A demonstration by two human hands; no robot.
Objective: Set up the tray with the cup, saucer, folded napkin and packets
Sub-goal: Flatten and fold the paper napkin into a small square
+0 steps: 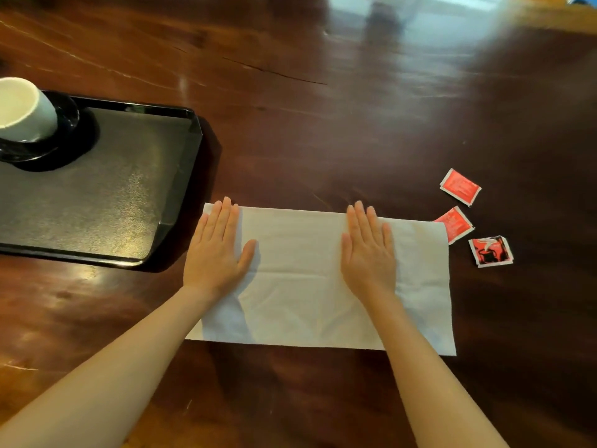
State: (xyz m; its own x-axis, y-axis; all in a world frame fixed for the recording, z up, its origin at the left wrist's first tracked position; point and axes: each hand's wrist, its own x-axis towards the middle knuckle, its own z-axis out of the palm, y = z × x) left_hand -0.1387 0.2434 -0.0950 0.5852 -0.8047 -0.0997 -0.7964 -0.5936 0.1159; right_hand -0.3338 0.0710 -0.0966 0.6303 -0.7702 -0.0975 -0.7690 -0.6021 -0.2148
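A white napkin [303, 279] lies flat on the dark wooden table as a wide rectangle. My left hand [216, 250] presses palm-down on its left end, and my right hand [368, 253] presses palm-down right of its middle; both have fingers extended and hold nothing. A black tray [129, 189] sits at the left, carrying a white cup [22, 111] on a dark saucer [64, 124] in its far left corner. Three red packets lie right of the napkin: one [460, 186] farthest, one [455, 224] partly tucked under the napkin's corner, one [491, 251] nearest.
The glossy wooden table [323, 108] stretches beyond the napkin, with bright window reflections at the far right. A long crack runs across the wood past the tray. A pale table edge shows at the top right corner.
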